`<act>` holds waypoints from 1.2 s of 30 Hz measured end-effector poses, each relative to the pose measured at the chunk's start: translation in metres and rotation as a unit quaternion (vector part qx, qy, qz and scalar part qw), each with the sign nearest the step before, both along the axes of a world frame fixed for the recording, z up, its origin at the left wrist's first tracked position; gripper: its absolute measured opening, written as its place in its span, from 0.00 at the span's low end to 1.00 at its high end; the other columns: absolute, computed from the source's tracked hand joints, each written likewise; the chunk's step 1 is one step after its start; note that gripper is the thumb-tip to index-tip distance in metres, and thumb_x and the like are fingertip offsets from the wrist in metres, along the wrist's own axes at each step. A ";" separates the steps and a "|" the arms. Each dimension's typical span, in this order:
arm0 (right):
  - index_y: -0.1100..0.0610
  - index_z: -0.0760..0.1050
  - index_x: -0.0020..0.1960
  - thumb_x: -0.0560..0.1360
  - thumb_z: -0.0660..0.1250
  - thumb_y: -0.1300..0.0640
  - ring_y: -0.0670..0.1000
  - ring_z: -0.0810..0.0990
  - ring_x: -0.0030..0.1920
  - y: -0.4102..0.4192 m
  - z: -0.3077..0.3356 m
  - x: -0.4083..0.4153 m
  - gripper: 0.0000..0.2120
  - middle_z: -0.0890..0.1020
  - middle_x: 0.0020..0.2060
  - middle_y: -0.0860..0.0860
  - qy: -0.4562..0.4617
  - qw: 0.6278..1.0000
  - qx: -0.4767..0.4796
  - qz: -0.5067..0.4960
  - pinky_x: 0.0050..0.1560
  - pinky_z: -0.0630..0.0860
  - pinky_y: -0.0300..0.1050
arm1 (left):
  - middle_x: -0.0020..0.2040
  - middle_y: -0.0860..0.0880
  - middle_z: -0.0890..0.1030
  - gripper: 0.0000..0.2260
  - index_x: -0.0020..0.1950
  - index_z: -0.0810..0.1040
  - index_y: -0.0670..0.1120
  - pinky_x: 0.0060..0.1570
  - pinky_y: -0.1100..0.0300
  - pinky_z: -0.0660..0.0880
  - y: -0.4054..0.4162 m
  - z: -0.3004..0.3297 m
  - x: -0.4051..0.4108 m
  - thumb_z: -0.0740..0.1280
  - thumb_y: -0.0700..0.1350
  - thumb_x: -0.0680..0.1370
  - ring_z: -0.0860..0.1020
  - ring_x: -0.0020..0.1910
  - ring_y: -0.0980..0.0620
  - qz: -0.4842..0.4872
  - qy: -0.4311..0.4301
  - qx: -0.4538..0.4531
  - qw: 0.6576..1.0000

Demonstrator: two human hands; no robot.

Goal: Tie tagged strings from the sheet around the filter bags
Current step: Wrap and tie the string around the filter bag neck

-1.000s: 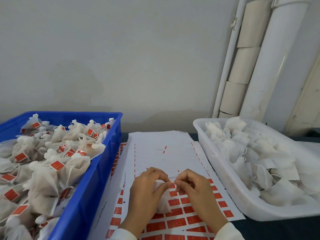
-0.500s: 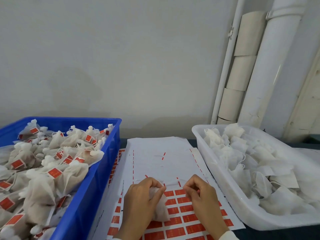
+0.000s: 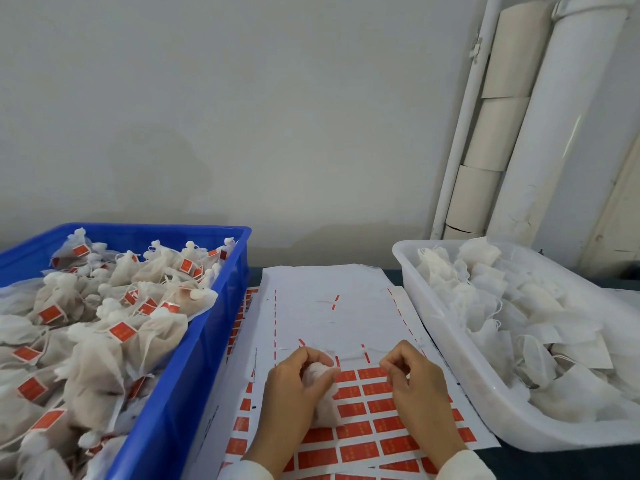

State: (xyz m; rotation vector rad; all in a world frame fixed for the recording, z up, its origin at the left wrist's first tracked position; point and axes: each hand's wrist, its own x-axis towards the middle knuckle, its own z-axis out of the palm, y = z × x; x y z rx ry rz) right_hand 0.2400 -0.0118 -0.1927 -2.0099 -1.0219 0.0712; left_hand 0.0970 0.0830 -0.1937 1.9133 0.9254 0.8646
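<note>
A white sheet (image 3: pixel 322 306) lies on the table between two bins, its near half covered with rows of red tags (image 3: pixel 367 407). My left hand (image 3: pixel 294 386) grips the gathered neck of a white filter bag (image 3: pixel 323 400) above the sheet. My right hand (image 3: pixel 415 382) is to the right of the bag with its fingertips pinched together; the thin white string it seems to pinch is too fine to see. One tagged string (image 3: pixel 351 355) lies on the sheet just beyond my hands.
A blue bin (image 3: pixel 194 358) on the left holds several tied bags with red tags. On the right, a white bin (image 3: pixel 450 348) holds loose filter bags. Pipes and cardboard rolls (image 3: pixel 495 133) stand against the wall at back right.
My hands have drawn apart: the right one moved rightwards away from the bag while the left keeps hold of the bag. The camera has tilted up slightly.
</note>
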 end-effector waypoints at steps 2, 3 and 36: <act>0.48 0.68 0.38 0.77 0.63 0.53 0.41 0.78 0.37 -0.001 -0.001 0.003 0.09 0.77 0.35 0.40 -0.012 1.000 -0.014 0.002 0.38 0.68 0.26 | 0.46 0.62 0.77 0.08 0.47 0.75 0.56 0.41 0.74 0.73 0.001 -0.002 0.000 0.71 0.51 0.71 0.77 0.43 0.61 0.000 0.008 -0.006 1.000; 0.47 0.68 0.38 0.77 0.63 0.53 0.41 0.78 0.37 -0.002 -0.001 0.003 0.09 0.78 0.35 0.41 -0.017 1.000 -0.019 0.004 0.38 0.69 0.26 | 0.46 0.61 0.78 0.08 0.48 0.76 0.55 0.42 0.73 0.74 0.001 -0.003 0.000 0.71 0.52 0.71 0.77 0.43 0.60 0.004 0.013 -0.005 1.000; 0.49 0.78 0.37 0.58 0.81 0.57 0.41 0.75 0.35 0.003 0.005 -0.029 0.14 0.80 0.34 0.41 -0.392 0.877 0.013 0.279 0.37 0.73 0.30 | 0.46 0.56 0.78 0.07 0.48 0.74 0.53 0.41 0.74 0.74 0.001 -0.004 0.002 0.69 0.50 0.73 0.77 0.42 0.59 -0.023 0.018 -0.033 0.999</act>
